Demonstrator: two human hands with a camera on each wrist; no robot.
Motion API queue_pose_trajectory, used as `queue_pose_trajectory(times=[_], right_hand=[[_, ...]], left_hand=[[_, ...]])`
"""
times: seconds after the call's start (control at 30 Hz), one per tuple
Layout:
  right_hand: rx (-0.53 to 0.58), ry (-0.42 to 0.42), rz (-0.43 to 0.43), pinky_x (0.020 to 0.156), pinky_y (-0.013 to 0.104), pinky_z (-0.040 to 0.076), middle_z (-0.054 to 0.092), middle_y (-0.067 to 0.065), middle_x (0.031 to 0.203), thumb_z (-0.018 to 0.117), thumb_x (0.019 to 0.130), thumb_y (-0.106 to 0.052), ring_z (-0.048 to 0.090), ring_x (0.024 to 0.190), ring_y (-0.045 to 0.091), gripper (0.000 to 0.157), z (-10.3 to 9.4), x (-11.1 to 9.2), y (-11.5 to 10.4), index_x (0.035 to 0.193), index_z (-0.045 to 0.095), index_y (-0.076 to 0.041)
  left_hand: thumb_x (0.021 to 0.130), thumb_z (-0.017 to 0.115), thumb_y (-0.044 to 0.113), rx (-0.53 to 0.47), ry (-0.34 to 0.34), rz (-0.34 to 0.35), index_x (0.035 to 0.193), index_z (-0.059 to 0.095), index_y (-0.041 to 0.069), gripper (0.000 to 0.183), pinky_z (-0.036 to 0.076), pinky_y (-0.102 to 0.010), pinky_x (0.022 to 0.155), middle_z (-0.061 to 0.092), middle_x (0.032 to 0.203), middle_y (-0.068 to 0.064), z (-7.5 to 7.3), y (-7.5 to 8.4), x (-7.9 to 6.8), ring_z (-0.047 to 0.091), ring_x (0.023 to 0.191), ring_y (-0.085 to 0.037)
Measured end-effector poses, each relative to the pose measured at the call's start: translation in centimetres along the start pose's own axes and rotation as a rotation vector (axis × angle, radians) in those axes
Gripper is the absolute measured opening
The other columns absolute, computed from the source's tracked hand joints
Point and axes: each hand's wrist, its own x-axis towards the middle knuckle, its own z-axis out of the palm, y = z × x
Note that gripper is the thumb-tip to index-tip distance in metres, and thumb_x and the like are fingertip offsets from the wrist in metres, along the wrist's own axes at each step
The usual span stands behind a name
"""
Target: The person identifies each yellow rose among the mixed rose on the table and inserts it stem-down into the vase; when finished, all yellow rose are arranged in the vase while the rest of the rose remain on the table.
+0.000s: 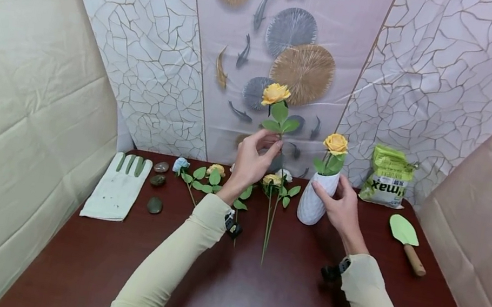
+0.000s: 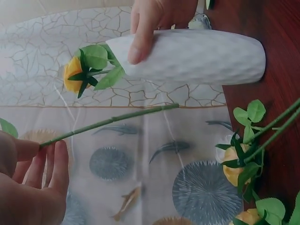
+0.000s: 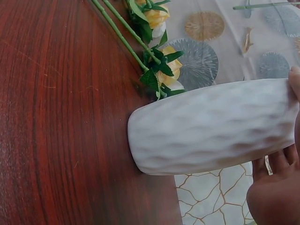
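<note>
My left hand (image 1: pixel 255 158) pinches the green stem of a yellow rose (image 1: pixel 276 95) between thumb and fingers, its bloom raised above the table. In the left wrist view the free end of that stem (image 2: pixel 140 113) points toward a white dimpled vase (image 2: pixel 201 56). My right hand (image 1: pixel 341 203) grips the vase near its mouth, thumb on the near side. Another yellow rose (image 1: pixel 335 144) stands in the vase, with leaves at the rim. In the right wrist view the vase (image 3: pixel 211 129) shows its base at the dark red tabletop, and only part of the hand (image 3: pixel 276 187) appears.
Between the arms lie several flowers, among them a yellow rose (image 1: pixel 272 179) and a blue one (image 1: pixel 181 165). A glove (image 1: pixel 116 191) and stones (image 1: pixel 155 205) are on the left. A green bag (image 1: pixel 387 176) and a small trowel (image 1: pixel 405 231) sit on the right.
</note>
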Motion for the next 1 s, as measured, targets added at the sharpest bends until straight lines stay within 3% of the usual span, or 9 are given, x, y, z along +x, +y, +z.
queue_pose_trajectory(times=[0.2, 0.4, 0.5, 0.63, 0.9, 1.0], right_hand=[[0.003, 0.007, -0.013, 0.08, 0.02, 0.056, 0.066, 0.011, 0.127, 0.077, 0.09, -0.032, 0.065, 0.103, 0.008, 0.059, -0.1, 0.6, -0.3, 0.142, 0.054, -0.018], [-0.01, 0.007, -0.011, 0.08, 0.02, 0.055, 0.067, 0.01, 0.126, 0.077, 0.09, -0.033, 0.065, 0.102, 0.008, 0.057, 0.0, 0.4, -0.1, 0.141, 0.054, -0.019], [-0.009, 0.009, -0.007, 0.08, 0.02, 0.055, 0.067, 0.01, 0.126, 0.077, 0.09, -0.033, 0.064, 0.103, 0.009, 0.058, 0.2, 0.2, 0.0, 0.141, 0.054, -0.019], [-0.01, 0.009, -0.011, 0.081, 0.021, 0.055, 0.067, 0.01, 0.126, 0.077, 0.09, -0.033, 0.064, 0.103, 0.009, 0.058, 0.3, 0.2, 0.1, 0.142, 0.054, -0.019], [-0.009, 0.012, -0.001, 0.088, 0.029, 0.054, 0.065, 0.01, 0.131, 0.076, 0.09, -0.035, 0.063, 0.107, 0.007, 0.062, 0.4, 0.2, 0.2, 0.145, 0.051, -0.021], [-0.009, 0.015, -0.001, 0.09, 0.031, 0.054, 0.065, 0.011, 0.132, 0.077, 0.09, -0.035, 0.063, 0.108, 0.007, 0.062, 0.4, 0.3, 0.2, 0.145, 0.051, -0.021]], left_hand=[[0.097, 0.068, 0.018, -0.037, 0.038, 0.033, 0.117, 0.071, 0.017, 0.02, 0.063, -0.033, 0.08, 0.075, 0.108, -0.009, 0.8, 0.9, 0.9, 0.074, 0.092, -0.013], [0.096, 0.068, 0.009, -0.127, 0.076, 0.052, 0.115, 0.07, 0.005, 0.019, 0.063, -0.038, 0.081, 0.074, 0.108, -0.019, 1.7, 2.7, 0.6, 0.073, 0.094, -0.034], [0.096, 0.067, 0.006, -0.174, 0.087, 0.044, 0.114, 0.069, 0.0, 0.019, 0.063, -0.042, 0.082, 0.073, 0.108, -0.021, 2.1, 3.9, 0.3, 0.072, 0.096, -0.039], [0.096, 0.068, 0.006, -0.201, 0.115, 0.05, 0.113, 0.068, -0.003, 0.02, 0.063, -0.041, 0.081, 0.072, 0.107, -0.022, 2.7, 4.9, 0.4, 0.073, 0.094, -0.034], [0.098, 0.066, 0.009, -0.217, 0.132, 0.064, 0.111, 0.065, -0.005, 0.019, 0.063, -0.031, 0.082, 0.072, 0.108, -0.021, 4.2, 5.2, 0.7, 0.073, 0.096, -0.028], [0.098, 0.065, 0.008, -0.177, 0.145, 0.072, 0.111, 0.066, -0.004, 0.017, 0.062, -0.026, 0.081, 0.074, 0.106, -0.018, 4.7, 5.1, 0.7, 0.074, 0.095, -0.024]])
